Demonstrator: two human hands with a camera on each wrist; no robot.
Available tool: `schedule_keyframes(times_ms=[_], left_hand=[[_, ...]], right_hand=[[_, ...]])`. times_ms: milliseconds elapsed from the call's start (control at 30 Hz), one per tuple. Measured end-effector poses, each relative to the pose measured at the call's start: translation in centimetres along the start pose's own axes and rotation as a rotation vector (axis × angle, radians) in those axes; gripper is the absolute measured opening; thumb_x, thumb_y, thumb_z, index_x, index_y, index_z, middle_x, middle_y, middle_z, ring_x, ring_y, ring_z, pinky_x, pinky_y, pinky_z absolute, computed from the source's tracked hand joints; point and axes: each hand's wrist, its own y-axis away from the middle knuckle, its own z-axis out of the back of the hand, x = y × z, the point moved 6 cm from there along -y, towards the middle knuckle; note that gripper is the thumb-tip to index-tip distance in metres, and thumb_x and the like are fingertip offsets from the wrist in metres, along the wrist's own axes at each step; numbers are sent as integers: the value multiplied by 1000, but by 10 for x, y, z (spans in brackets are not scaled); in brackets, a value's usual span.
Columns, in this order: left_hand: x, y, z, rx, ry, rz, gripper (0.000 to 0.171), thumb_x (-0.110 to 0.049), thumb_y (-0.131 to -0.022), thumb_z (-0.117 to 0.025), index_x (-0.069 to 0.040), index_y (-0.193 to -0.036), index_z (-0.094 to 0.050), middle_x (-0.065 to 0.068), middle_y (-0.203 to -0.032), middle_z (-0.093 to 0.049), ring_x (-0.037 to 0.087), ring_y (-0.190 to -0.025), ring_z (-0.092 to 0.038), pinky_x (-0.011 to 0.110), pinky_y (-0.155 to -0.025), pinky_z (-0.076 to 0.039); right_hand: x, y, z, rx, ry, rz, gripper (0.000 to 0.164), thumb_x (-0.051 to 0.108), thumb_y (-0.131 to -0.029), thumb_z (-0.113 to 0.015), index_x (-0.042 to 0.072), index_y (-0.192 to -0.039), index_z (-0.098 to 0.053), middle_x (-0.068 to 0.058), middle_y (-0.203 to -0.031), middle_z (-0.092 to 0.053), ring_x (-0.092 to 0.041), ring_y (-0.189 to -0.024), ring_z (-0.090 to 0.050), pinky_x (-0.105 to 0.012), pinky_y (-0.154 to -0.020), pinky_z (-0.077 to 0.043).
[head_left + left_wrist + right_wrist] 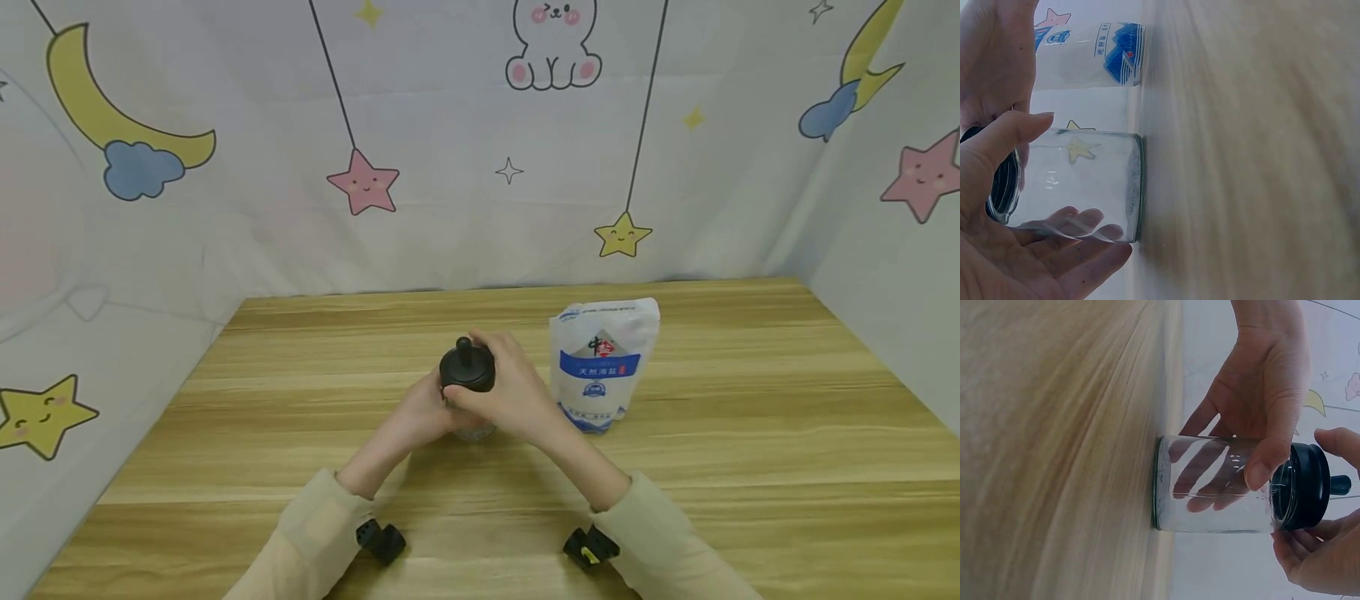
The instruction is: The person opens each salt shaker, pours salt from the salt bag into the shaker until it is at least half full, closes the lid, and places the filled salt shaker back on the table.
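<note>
A clear glass jar (pixel 1222 515) stands upright on the table, capped by a black lid (pixel 465 373) with a knob on top. Round the jar's body curls my left hand (pixel 427 414), its thumb on the near side and its fingers seen through the glass in the right wrist view. My right hand (pixel 513 390) grips the lid's rim between thumb and fingers. Cloudy specks show at the jar's base; whether they are contents or glass texture I cannot tell. Just right of the hands, a white and blue sea salt pouch (pixel 600 367) stands upright.
The wood-grain table (pixel 750 400) reaches back to a white cloth backdrop (pixel 450 242) printed with stars, moons and a bear. Cloth walls also flank the table left and right. Small black cameras (pixel 382 542) sit at both sleeve cuffs.
</note>
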Motion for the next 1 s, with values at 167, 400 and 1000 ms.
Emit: schedule_keyframes(times_ms=[167, 400, 1000], left_hand=[[-1, -1, 0, -8, 0, -6, 86, -18, -81, -74, -16, -152, -26, 12, -151, -41, 32, -134, -45, 51, -107, -42], [4, -2, 0, -51, -9, 77, 75, -23, -78, -78, -14, -143, -42, 10, -135, -57, 25, -120, -55, 45, -101, -46], [3, 1, 0, -12, 5, 58, 73, -25, -81, -75, -14, -144, -40, 13, -141, -51, 35, -131, -46, 57, -105, -41]], right_hand=[[-1, 0, 2, -42, -3, -41, 81, 35, -75, -82, 9, -141, -42, -9, -133, -49, -25, -124, -48, -46, -107, -42], [-5, -1, 1, -63, -26, -47, 71, 32, -75, -82, 10, -134, -48, -7, -131, -49, -24, -121, -48, -44, -107, -43], [0, -1, 0, -4, -15, 9, 62, 24, -83, -74, 9, -137, -47, -9, -131, -49, -26, -122, -50, -46, -103, -47]])
